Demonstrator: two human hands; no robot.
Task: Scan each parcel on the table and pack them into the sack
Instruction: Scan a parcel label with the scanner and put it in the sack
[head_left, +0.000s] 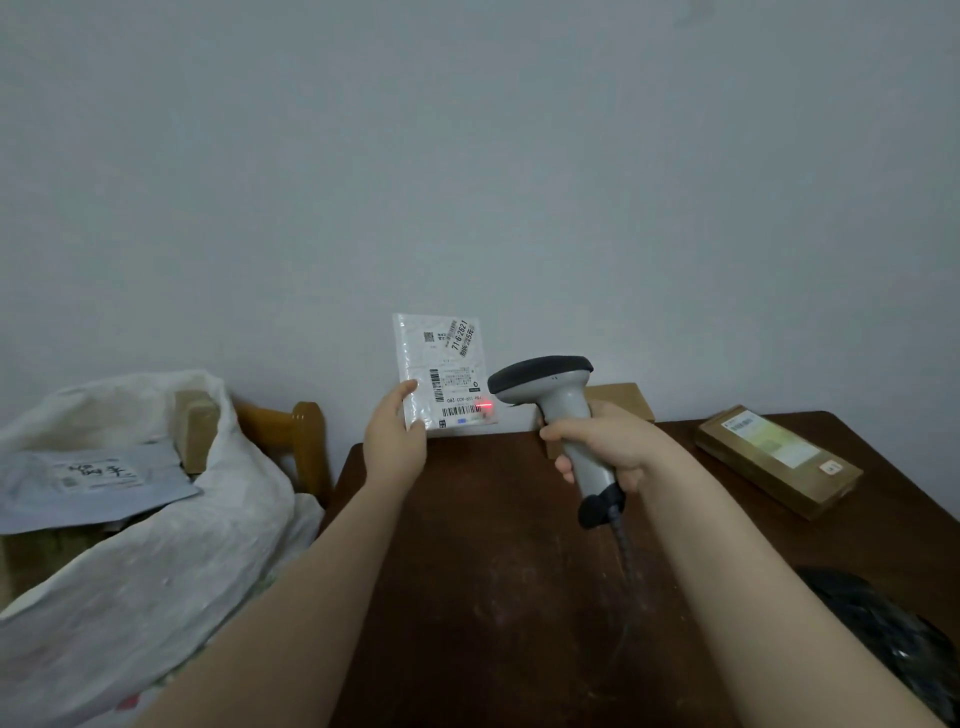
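My left hand (393, 439) holds a white padded parcel (441, 364) upright by its lower left corner, above the far edge of the dark wooden table (493, 571). Its shipping label faces me. My right hand (605, 441) grips the handle of a grey barcode scanner (550, 389), whose dark head points at the label. A red scan light glows on the barcode at the parcel's lower right. The white sack (156, 545) stands open at the left, with a grey mailer (88, 478) and a brown box (195, 426) inside.
A long brown cardboard box (779, 457) lies on the table's right side. Another brown box (623, 400) sits at the far edge behind the scanner. A black bag (883, 634) lies at the right front. A wooden chair back (291, 426) stands behind the sack.
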